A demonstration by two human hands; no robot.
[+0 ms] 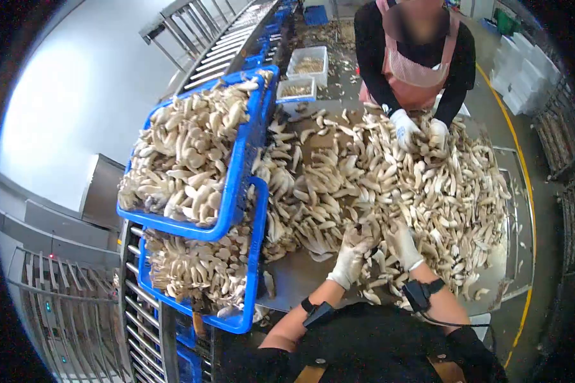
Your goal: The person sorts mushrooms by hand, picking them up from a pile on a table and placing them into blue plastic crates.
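Pale mushrooms (441,210) with grey-brown caps lie in a thick, loose heap over the metal table (294,277). At the heap's near edge, my left hand (351,255) in a white glove has its fingers curled round a mushroom, with dark patches showing by the fingers. Just to its right is my right hand (404,246), also gloved, its fingers bent in among the mushrooms and closed on one. The fingertips of both hands are partly hidden by mushrooms.
A blue crate (220,230) heaped with mushrooms rests on another full blue crate (252,300) at left, beside a roller conveyor (144,319). Across the table, a co-worker's gloved hands (418,131) handle mushrooms. White bins (297,89) stand at the far end.
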